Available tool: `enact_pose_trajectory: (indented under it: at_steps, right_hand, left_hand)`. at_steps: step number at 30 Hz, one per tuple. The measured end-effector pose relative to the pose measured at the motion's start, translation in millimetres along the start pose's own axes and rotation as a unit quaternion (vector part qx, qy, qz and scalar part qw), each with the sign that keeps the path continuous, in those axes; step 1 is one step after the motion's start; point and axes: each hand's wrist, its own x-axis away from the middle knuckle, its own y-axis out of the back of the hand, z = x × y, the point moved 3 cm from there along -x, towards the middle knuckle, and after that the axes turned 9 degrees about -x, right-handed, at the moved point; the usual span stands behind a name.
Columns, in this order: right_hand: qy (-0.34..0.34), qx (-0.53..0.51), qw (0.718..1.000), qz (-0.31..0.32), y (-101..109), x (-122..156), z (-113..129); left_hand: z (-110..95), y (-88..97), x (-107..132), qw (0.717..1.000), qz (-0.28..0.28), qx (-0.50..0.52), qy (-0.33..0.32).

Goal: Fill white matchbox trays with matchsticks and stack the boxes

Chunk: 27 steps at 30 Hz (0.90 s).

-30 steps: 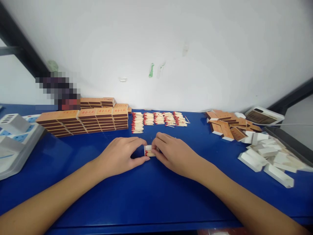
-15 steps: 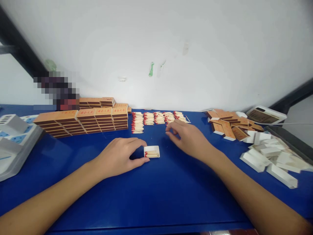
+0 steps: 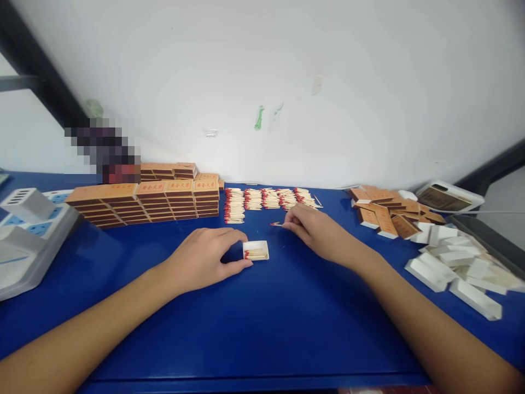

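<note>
A small white matchbox tray (image 3: 256, 250) with red-tipped matches in it lies on the blue table (image 3: 254, 328). My left hand (image 3: 205, 258) curls around the tray's left end, thumb and forefinger touching it. My right hand (image 3: 318, 232) is behind and to the right of the tray, fingers pinched on a few matches (image 3: 276, 224) whose red tips stick out to the left. Rows of loose matches (image 3: 268, 200) lie just behind, near the wall.
Stacked orange matchboxes (image 3: 143, 203) stand at the back left. Orange sleeves (image 3: 383, 210) and white empty trays (image 3: 451, 262) are heaped on the right. A white power strip (image 3: 28, 230) sits at the left edge, a white device (image 3: 447, 196) at the far right.
My right hand left the tray, reached back to the rows of loose matches, and now comes back with a few matches pinched. The left hand stayed on the tray.
</note>
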Motion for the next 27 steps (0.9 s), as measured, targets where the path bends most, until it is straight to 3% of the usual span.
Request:
enact_pose_trajectory:
  at_steps: [5,9,18,23,27]
  right_hand:
    - [0.039,-0.059,0.996,0.053,-18,12,44]
    - [0.065,-0.037,0.995,0.06,-31,14,57]
    - [0.062,-0.068,0.994,-0.051,-34,-8,30]
    - [0.086,-0.044,0.994,-0.05,-41,-29,17]
    - [0.083,-0.057,0.994,-0.037,-35,-25,23]
  left_hand:
    - [1,0.8,0,1.0,-0.02,-0.008,0.002]
    - [-2,1.1,1,1.0,-0.014,-0.007,0.001]
    - [-3,-0.2,1,1.0,-0.018,0.003,-0.017]
    - [-3,-1.7,0,0.999,-0.021,0.005,-0.023]
    - [1,-0.3,-2,0.999,-0.038,-0.011,0.02]
